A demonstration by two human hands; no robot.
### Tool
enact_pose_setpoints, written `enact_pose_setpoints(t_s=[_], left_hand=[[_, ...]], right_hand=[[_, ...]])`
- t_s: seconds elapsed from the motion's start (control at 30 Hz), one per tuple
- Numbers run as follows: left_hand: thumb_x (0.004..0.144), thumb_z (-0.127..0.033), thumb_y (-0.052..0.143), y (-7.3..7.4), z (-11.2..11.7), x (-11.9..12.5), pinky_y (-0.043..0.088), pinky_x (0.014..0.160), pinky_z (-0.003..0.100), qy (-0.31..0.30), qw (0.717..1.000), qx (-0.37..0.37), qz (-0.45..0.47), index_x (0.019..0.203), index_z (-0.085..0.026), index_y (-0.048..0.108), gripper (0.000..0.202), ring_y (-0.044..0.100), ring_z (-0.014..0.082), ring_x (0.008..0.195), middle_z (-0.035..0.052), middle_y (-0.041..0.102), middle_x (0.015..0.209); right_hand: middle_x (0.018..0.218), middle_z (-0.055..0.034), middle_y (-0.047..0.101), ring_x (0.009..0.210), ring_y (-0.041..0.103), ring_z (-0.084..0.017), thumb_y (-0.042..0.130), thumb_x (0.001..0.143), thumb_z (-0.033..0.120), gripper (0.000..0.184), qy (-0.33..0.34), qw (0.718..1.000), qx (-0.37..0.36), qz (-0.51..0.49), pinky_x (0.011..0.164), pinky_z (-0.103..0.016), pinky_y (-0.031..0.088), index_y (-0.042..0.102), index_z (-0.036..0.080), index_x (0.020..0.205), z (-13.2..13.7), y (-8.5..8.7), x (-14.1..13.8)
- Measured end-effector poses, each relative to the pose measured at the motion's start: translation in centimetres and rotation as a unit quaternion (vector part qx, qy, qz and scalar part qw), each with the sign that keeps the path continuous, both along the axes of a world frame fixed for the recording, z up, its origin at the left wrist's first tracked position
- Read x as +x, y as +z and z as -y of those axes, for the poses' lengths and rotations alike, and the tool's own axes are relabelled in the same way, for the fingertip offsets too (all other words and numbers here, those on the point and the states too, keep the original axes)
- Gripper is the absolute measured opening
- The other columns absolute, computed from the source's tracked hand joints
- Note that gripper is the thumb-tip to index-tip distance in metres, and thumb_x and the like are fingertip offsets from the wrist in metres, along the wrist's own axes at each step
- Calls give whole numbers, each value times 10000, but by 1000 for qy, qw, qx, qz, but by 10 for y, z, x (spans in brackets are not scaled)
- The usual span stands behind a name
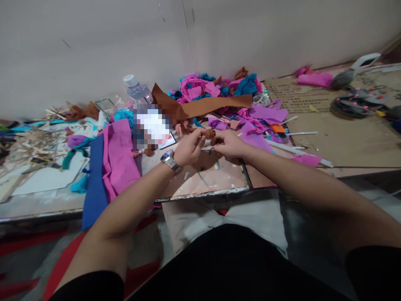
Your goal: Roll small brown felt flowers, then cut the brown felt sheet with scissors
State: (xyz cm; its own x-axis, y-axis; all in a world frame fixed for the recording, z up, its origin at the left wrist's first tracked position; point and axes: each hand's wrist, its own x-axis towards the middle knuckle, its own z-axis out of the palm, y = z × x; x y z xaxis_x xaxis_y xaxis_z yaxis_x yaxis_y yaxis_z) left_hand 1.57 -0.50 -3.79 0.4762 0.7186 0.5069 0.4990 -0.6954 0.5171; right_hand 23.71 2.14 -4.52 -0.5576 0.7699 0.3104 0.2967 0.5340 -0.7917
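Brown roll (209, 133) apparently being shaped, above the desk (219, 180).
Left hand (189, 147): grip pinched on roll. Right hand (231, 144): fingers bunched beside it, hold unclear. Next move likely calls for steady left pressure.

The head camera looks forward and down at both hands (189, 149) (231, 144).

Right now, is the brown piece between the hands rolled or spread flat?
Rolled: the brown piece, held in the left hand, shows coiled layers at its end.
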Motion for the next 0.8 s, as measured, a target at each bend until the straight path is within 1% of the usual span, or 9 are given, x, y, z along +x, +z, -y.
enact_pose_setpoints(t_s=[0.17, 0.27, 0.33, 0.4, 0.5, 0.6, 0.67, 0.8], left_hand=[[1133, -567, 372, 2, 1, 0, 431, 695, 353, 9, 1000, -8, 15, 1172, -241, 621, 412, 577, 203, 688, 37, 656, 827], [1124, -604, 382, 4, 1, 0, 420, 686, 345, 16, 999, -15, 36, 1143, -249, 619, 427, 556, 197, 662, 16, 617, 776], [1124, -604, 382, 4, 0, 1, 415, 683, 345, 17, 999, -15, 44, 1119, -248, 611, 423, 544, 194, 656, 17, 616, 780], [1126, -592, 381, 5, 0, 1, 414, 688, 349, 17, 999, -11, 44, 1107, -245, 607, 415, 543, 195, 660, 21, 622, 790], [1126, -595, 376, 5, 1, 1, 429, 715, 356, 15, 999, -16, 38, 1135, -243, 617, 427, 564, 203, 678, 22, 625, 794], [1115, -632, 382, 6, 1, 1, 440, 732, 356, 14, 999, -28, 38, 1163, -239, 630, 467, 583, 209, 703, 30, 640, 821], [1106, -652, 392, 5, 1, 0, 437, 726, 355, 15, 999, -29, 43, 1162, -241, 634, 480, 578, 208, 699, 33, 646, 831], [1110, -645, 384, 5, 0, 0, 427, 709, 360, 19, 999, -25, 44, 1140, -251, 628, 464, 558, 207, 673, 23, 625, 789]], right_hand=[[680, 10, 627, 693, 576, -171, 561, 649, 185, 82, 12, 999, 17, -38, 688, -287, 416, 614, 199, 710, -4, -8, 0], [652, 10, 633, 650, 591, -171, 544, 679, 183, 77, 18, 997, -22, -67, 660, -284, 436, 610, 203, 712, -5, -9, 1], [645, 6, 653, 639, 614, -173, 536, 708, 201, 80, 20, 995, -59, -84, 655, -285, 457, 615, 204, 710, -4, -8, 1], [642, 5, 664, 641, 626, -170, 545, 717, 221, 76, 24, 992, -80, -99, 659, -284, 473, 615, 205, 690, -4, -6, 1], [636, 10, 666, 635, 618, -159, 571, 693, 225, 60, 27, 990, -86, -105, 652, -276, 478, 620, 205, 663, -4, -4, 1], [632, 15, 675, 622, 625, -153, 568, 675, 206, 74, 22, 990, -96, -102, 638, -267, 480, 641, 202, 680, -4, -4, 1], [630, 17, 678, 609, 628, -150, 564, 673, 196, 81, 18, 989, -101, -105, 623, -261, 479, 643, 201, 691, -4, -4, 0], [629, 16, 684, 610, 632, -151, 580, 678, 172, 74, 15, 988, -108, -112, 608, -253, 479, 642, 202, 702, -4, -5, 0]])
